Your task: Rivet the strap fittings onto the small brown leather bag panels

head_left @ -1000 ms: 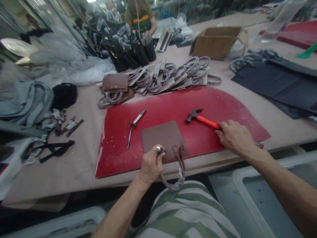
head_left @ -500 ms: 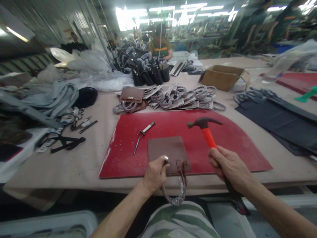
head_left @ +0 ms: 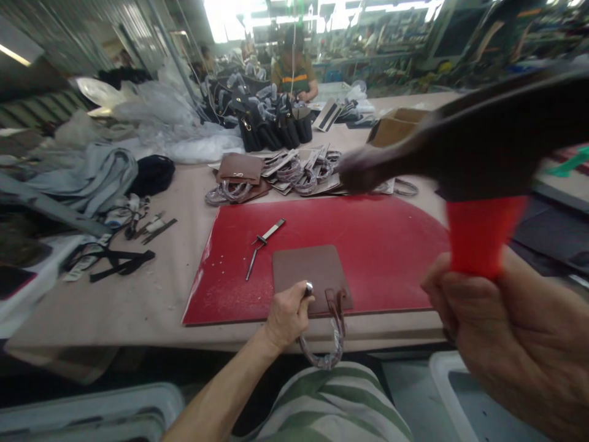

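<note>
My right hand [head_left: 501, 325], closed round the orange neck of a claw hammer [head_left: 488, 141], is raised close to the camera. The hammer's dark head blurs across the upper right. My left hand [head_left: 288, 314] pinches a short metal punch [head_left: 308, 287] that stands upright over the brown leather panel [head_left: 304, 264]; its lower end is hidden by my fingers. A plastic-wrapped handle [head_left: 338, 344] hangs from the panel's near edge. Under the panel is a red board [head_left: 381, 245]. A slim metal tool with a crosspiece [head_left: 265, 240] rests on the board, left of the panel.
Brown panels with wrapped handles [head_left: 299, 172] are piled behind the board, black bags [head_left: 271, 123] farther back. A cardboard box [head_left: 396, 126] is partly hidden by the hammer. Black straps [head_left: 122, 263] lie at left. A person [head_left: 294, 77] sits across the table.
My right hand has lifted the hammer up and toward the camera, from above the board's right side. My left hand stays on the panel with the punch. The view has shifted slightly.
</note>
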Demonstrator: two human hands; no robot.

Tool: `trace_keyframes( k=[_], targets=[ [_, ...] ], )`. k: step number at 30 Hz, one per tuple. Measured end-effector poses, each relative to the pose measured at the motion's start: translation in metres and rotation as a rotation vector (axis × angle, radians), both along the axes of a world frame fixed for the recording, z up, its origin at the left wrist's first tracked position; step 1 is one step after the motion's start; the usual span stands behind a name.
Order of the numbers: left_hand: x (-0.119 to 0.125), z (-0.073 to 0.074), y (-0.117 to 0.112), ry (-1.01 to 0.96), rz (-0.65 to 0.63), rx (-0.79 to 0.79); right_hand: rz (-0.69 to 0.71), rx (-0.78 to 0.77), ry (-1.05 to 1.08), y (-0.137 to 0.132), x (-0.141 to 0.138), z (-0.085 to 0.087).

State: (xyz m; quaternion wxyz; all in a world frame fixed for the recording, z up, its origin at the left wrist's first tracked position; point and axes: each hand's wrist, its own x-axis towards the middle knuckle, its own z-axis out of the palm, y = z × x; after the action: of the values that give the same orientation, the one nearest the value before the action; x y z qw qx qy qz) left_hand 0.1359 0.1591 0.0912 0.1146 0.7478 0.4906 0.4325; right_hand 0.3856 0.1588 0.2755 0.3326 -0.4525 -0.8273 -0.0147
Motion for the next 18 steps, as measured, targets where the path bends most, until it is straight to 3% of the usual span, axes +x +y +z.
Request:
trace_keyframes(
  k=[3, 6, 10, 15, 18],
  targets=[
    [0.0, 0.001, 0.0, 0.023, 0.01, 0.035, 0.117, 0.051, -0.107, -0.003, -0.003, -0.013],
    [0.0, 0.001, -0.001, 0.037, 0.02, 0.061, 0.227, -0.054, -0.314, -0.002, -0.004, -0.028],
    [-0.001, 0.0, -0.001, 0.013, -0.002, 0.006, 0.105, -0.187, -0.178, -0.002, -0.003, -0.032],
    [-0.001, 0.0, -0.002, 0.013, 0.014, 0.005, 0.112, -0.404, -0.334, 0.0, 0.006, -0.034],
    [-0.001, 0.0, -0.001, -0.011, -0.008, -0.005, 0.011, -0.572, -0.234, 0.016, 0.018, -0.044]
  ],
)
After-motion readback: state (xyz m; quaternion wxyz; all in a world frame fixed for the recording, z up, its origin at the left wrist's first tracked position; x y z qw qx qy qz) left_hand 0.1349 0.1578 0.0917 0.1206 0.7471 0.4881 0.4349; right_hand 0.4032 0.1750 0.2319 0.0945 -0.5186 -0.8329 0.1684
